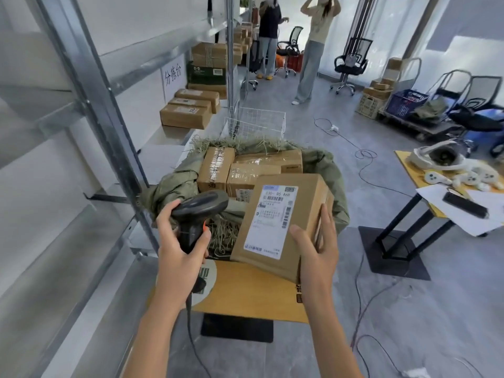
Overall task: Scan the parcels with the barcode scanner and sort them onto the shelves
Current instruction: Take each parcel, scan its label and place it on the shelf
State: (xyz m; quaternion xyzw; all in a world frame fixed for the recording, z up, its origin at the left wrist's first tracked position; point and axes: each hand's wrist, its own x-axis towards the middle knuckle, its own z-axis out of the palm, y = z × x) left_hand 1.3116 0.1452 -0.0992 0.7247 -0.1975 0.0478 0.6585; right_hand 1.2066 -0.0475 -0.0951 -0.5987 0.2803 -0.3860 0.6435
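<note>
Head view: more boxes (218, 170) fill a green sack (319, 165) below, beside metal shelves (114, 148). The left hand (180, 241) grips the scanner (197, 214). The right hand (317, 246) clasps a labelled parcel (278, 222), tilted above the sack.

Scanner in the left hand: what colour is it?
Dark grey to black, seen in the head view: the scanner, gripped by the left hand.
</note>
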